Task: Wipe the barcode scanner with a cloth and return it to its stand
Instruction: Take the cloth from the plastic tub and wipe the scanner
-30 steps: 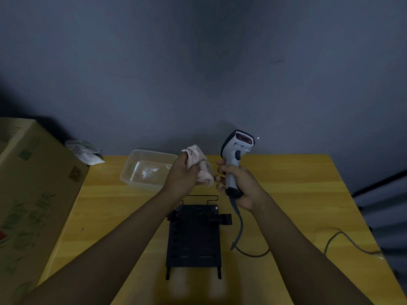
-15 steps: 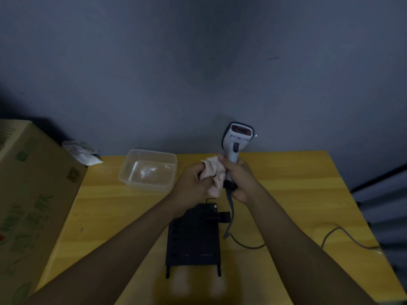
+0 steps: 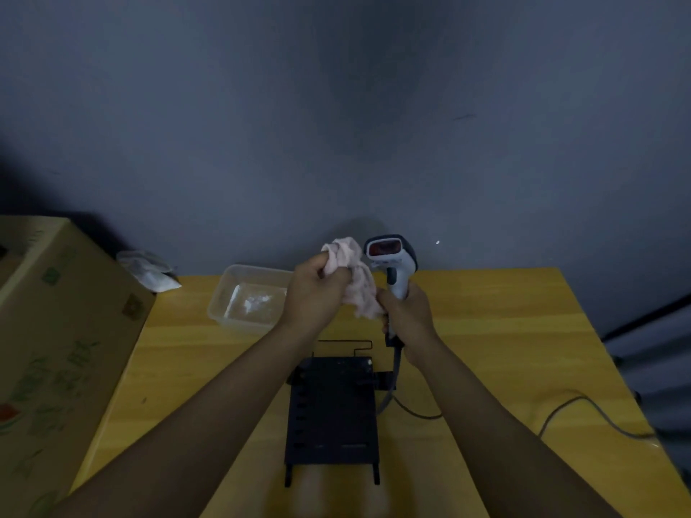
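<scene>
Right hand (image 3: 409,315) clamps our light, rigid scanner (image 3: 392,263) by its handle; left hand (image 3: 312,293), at nine o'clock, bunches the soft cloth (image 3: 353,278).

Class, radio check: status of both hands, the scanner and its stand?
Left hand shut on cloth, against scanner. Right hand shut on scanner handle, upright. Stand empty below, nothing blocking.

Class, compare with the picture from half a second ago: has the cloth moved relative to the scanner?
Yes. The cloth, bunched in the left hand, has risen from beside the handle to beside the head of the scanner.
</scene>
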